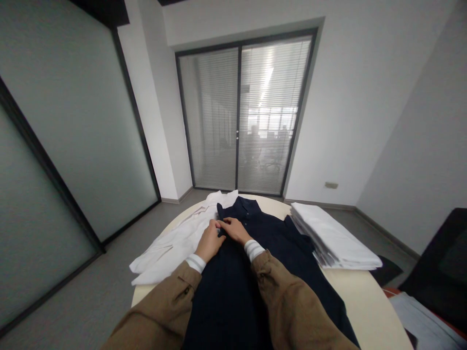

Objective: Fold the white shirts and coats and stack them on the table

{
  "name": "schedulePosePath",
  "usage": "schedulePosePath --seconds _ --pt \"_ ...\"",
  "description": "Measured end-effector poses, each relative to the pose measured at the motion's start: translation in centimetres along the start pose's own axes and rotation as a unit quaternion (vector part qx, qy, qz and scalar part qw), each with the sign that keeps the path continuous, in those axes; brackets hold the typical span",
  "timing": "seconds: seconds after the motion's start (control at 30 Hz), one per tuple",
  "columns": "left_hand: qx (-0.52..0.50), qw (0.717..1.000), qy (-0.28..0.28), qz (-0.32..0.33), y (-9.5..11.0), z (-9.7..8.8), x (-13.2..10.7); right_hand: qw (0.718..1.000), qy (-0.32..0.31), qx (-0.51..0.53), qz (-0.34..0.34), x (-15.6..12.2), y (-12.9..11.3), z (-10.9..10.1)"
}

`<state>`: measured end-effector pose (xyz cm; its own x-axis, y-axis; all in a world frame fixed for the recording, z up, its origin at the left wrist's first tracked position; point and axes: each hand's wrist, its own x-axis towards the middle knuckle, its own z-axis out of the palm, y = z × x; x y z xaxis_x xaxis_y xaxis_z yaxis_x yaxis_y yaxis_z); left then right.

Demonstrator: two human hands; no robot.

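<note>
A dark navy shirt [229, 291] lies spread over the table, its collar [248, 208] at the far end and a few small buttons below it. My left hand [210, 241] is closed at the shirt's left edge near the shoulder, fingers pinching the cloth. Beside it, my right hand [236, 230] reaches in from the right with its fingertips closed on the same edge, almost touching the left fingers. The exact bit of cloth between the fingertips is partly hidden. To the left of both hands, a white shirt [182, 243] lies flat, partly beside the navy one.
A stack of folded white cloth [335, 238] stands on the right of the round pale table [357, 296]. A black chair [441, 262] with white cloth [423, 316] on it is at the right. Glass doors with blinds [239, 116] stand behind.
</note>
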<state>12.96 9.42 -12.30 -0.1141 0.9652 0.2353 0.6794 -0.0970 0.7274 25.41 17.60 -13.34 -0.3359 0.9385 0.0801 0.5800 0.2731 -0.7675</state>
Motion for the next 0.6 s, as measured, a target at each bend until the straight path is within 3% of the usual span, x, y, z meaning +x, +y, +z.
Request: schedulePosePath --seconds 0.13,0.33,0.47,0.6 --pt "0.008 0.999 -0.036 -0.01 0.5 -0.1 -1.0 0.999 0.047 0.004 0.007 0.0 0.1 0.5" --pt "0.198 0.969 -0.145 -0.026 1.5 -2.3 -3.3 0.997 0.078 0.002 -0.004 0.2 1.1 0.3" --pt "0.159 0.97 -0.186 0.013 2.5 -2.9 -4.4 0.996 0.09 0.026 0.0 0.7 2.2 -0.5" --pt "0.07 0.964 -0.251 0.044 3.5 -2.2 -5.5 0.994 0.09 0.059 0.012 0.8 3.3 -1.5"
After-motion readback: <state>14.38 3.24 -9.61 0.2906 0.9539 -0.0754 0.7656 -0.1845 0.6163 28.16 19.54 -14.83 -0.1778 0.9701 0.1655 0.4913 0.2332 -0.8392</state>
